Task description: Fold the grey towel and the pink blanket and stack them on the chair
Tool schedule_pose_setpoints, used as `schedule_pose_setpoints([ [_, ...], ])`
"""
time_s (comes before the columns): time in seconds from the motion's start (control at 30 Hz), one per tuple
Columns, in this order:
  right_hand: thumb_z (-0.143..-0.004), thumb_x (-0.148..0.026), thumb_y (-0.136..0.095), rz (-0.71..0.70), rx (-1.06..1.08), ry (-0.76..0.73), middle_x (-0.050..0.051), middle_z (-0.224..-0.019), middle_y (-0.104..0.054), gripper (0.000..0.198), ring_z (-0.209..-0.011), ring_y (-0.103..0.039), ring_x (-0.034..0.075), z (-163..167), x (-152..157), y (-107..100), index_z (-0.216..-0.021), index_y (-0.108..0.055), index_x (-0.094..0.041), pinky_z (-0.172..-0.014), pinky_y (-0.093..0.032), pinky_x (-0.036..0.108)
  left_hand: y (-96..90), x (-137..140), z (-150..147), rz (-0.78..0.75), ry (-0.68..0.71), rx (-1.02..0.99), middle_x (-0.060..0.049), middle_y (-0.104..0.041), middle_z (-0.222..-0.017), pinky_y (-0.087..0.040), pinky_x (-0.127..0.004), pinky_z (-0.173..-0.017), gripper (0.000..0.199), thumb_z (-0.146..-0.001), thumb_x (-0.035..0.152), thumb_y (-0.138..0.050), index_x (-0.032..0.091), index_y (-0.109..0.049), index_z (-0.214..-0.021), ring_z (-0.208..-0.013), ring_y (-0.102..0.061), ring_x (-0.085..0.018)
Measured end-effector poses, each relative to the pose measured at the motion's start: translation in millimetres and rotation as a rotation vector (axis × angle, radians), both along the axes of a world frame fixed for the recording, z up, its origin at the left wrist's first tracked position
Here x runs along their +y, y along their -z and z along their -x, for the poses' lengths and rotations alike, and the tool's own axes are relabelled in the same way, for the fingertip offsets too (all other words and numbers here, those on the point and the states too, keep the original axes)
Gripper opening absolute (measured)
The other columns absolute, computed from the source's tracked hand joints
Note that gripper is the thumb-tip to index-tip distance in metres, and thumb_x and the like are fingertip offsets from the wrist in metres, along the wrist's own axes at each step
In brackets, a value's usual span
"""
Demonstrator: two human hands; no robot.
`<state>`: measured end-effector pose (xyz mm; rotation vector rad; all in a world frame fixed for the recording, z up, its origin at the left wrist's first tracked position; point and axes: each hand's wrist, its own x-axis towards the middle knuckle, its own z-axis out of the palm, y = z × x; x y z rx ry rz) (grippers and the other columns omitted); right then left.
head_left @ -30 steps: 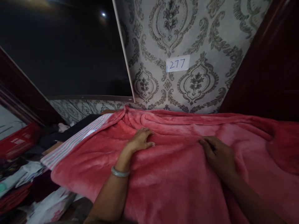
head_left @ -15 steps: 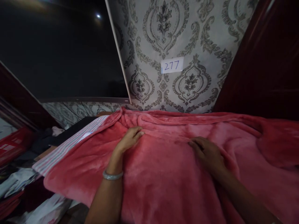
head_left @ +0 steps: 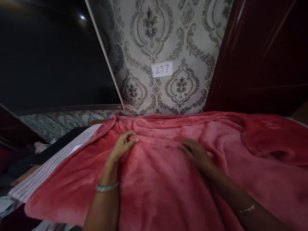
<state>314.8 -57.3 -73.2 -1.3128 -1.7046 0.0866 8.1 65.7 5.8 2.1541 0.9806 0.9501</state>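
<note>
A plush pink-red fleece garment (head_left: pixel 156 179) lies spread out in front of me, with a sleeve-like part (head_left: pixel 271 138) at the far right. My left hand (head_left: pixel 122 146) grips a fold of its cloth between thumb and fingers. To the right, my right hand (head_left: pixel 196 154) has its fingers closed on the same fold, which runs between both hands. The tips of the right fingers are partly hidden. Folds bunch up along the garment's back edge.
A striped cloth (head_left: pixel 57 160) shows under the garment's left side, with a white label or paper (head_left: pixel 76 148) beside the garment's edge. Behind stand a dark television screen (head_left: pixel 53 57), patterned wallpaper with a card (head_left: pixel 162 69) reading 277, and a dark red panel (head_left: pixel 260 57).
My view has turned a little to the right. Both hands stay on the garment's fold, and the cloth between them looks slightly more taut.
</note>
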Motion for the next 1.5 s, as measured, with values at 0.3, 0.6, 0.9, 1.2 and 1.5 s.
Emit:
schedule_pose_setpoints([
  [0.3, -0.098, -0.025, -0.053, 0.057, -0.043, -0.027, 0.008, -0.094, -0.073, 0.019, -0.086, -0.066, 0.021, -1.8, 3.9, 3.6, -0.095, -0.071, -0.020, -0.078, -0.052, 0.035, -2.5, 5.3, 2.7, -0.255, -0.150, 0.024, -0.001, -0.062, -0.079, -0.043, -0.029, -0.068, 0.022, -0.078, 0.043, -0.063, 0.021, -0.060, -0.080, -0.071, -0.053, -0.017],
  [0.6, -0.091, -0.021, -0.054, 0.153, -0.065, 0.075, 0.006, -0.098, -0.076, 0.021, -0.090, -0.069, 0.021, -31.2, 4.3, -4.4, -0.096, -0.075, -0.022, -0.081, -0.053, 0.033, -6.4, 10.4, 9.5, -0.236, -0.263, -0.052, 0.001, -0.059, -0.074, -0.043, -0.027, -0.067, 0.027, -0.076, 0.048, -0.061, 0.022, -0.057, -0.079, -0.071, -0.052, -0.016],
  [0.9, -0.083, -0.024, -0.056, 0.160, 0.068, 0.323, 0.005, -0.086, -0.077, 0.019, -0.078, -0.069, 0.021, -105.1, -22.7, -15.7, -0.083, -0.075, -0.021, -0.070, -0.052, 0.031, -8.1, 16.6, 9.7, -0.159, -0.304, -0.124, 0.001, -0.060, -0.076, -0.047, -0.029, -0.073, 0.033, -0.066, 0.052, -0.064, 0.022, -0.058, -0.079, -0.076, -0.055, -0.018],
  [1.2, -0.082, -0.022, -0.057, 0.312, -0.100, 0.343, 0.010, -0.094, -0.076, 0.022, -0.084, -0.068, 0.022, -149.9, -105.3, 3.2, -0.092, -0.075, -0.017, -0.081, -0.055, 0.037, -9.9, 20.0, 8.2, -0.059, -0.384, -0.265, 0.003, -0.057, -0.072, -0.044, -0.025, -0.065, 0.044, -0.057, 0.057, -0.072, 0.020, -0.058, -0.077, -0.071, -0.050, -0.015],
  [1.5, -0.081, -0.030, -0.070, 0.358, -0.277, 0.334, 0.016, -0.125, -0.070, 0.041, -0.119, -0.062, 0.031, -152.0, -101.8, 10.8, -0.121, -0.071, -0.018, -0.107, -0.044, 0.053, -13.1, 20.0, 7.1, -0.052, -0.433, -0.263, 0.003, -0.057, -0.068, -0.042, -0.025, -0.060, 0.039, -0.052, 0.053, -0.068, 0.022, -0.060, -0.074, -0.068, -0.049, -0.016],
])
